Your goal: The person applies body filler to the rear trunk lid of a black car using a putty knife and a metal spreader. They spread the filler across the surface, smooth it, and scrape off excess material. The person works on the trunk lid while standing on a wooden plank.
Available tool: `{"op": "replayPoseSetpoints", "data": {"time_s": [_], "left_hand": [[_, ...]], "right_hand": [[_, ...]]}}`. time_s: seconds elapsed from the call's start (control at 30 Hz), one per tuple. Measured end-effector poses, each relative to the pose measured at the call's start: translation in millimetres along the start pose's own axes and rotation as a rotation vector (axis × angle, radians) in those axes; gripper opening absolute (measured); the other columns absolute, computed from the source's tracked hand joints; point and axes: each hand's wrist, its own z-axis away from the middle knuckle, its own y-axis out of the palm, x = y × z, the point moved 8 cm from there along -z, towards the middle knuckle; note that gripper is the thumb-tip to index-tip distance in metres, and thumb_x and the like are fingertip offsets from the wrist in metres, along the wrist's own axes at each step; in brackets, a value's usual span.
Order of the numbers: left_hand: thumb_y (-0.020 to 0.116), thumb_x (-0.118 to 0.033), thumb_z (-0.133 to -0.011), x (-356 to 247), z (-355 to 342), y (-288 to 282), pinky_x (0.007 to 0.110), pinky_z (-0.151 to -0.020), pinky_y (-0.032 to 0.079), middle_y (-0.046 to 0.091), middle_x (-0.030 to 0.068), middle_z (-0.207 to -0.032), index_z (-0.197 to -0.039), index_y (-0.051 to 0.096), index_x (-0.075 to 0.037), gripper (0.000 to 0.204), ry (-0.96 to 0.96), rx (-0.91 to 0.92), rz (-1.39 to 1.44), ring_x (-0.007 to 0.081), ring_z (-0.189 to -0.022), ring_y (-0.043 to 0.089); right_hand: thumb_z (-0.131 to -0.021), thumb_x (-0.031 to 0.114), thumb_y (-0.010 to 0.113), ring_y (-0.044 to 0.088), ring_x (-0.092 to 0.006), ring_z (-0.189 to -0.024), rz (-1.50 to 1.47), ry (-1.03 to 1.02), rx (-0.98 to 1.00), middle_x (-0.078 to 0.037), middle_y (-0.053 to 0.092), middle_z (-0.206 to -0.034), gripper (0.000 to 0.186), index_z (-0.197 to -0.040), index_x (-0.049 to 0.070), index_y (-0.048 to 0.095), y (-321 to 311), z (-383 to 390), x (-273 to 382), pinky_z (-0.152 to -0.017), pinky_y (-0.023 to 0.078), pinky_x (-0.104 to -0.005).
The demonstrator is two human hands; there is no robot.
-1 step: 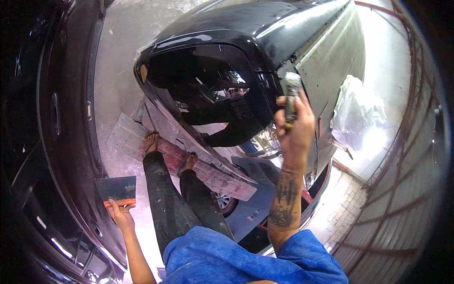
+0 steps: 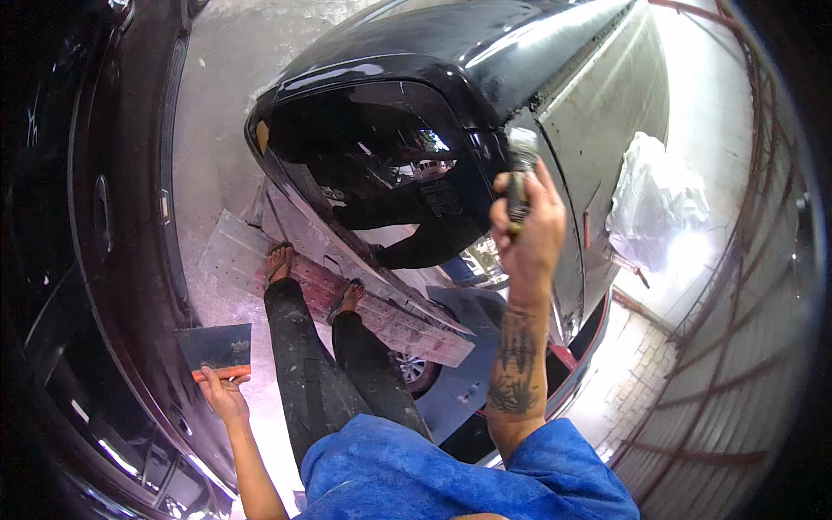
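My right hand [image 2: 529, 230] is raised and closed around a narrow tool with a dark handle [image 2: 518, 186]. The tool's tip rests at the edge of the black car's [image 2: 451, 52] rear side window, beside a sanded grey body panel [image 2: 607, 113]. Down at my side, my left hand [image 2: 224, 392] grips the orange handle of a wide flat dark blade [image 2: 215, 345], held close to the dark car on my left [image 2: 95, 217]. I stand between the two cars in black trousers and sandals.
My feet are on a pale flat sheet [image 2: 232, 251] lying on the concrete floor by the black car's sill. Crumpled clear plastic [image 2: 654, 204] hangs at the right. A red metal grille [image 2: 719, 373] runs along the right edge. A wheel [image 2: 414, 368] shows below.
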Motion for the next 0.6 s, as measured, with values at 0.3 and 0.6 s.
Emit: {"op": "replayPoseSetpoints", "data": {"time_s": [0.3, 0.6], "left_hand": [[0.046, -0.037, -0.103, -7, 2, 5, 0.033, -0.051, 0.059, 0.053, 0.0045, -0.094, -0.118, 0.041, -0.010, 0.031, -0.009, -0.018, -0.010, 0.0189, -0.072, 0.067], [0.046, -0.037, -0.103, -13, 5, 3, 0.033, -0.051, 0.060, 0.055, 0.0061, -0.094, -0.121, 0.040, -0.012, 0.032, -0.010, -0.002, -0.008, 0.0194, -0.071, 0.067]], "right_hand": [[-0.096, 0.009, 0.043, 0.042, -0.0085, -0.038, 0.051, -0.019, -0.214, -0.004, 0.050, -0.071, 0.032, -0.126, -0.003, 0.043, 31, -8, -19, -0.030, 0.028, -0.0245], [-0.092, 0.006, 0.044, 0.044, -0.0090, -0.040, 0.042, -0.087, -0.313, -0.004, 0.048, -0.071, 0.035, -0.127, 0.000, 0.041, 34, -31, -30, -0.030, 0.026, -0.0238]]}}
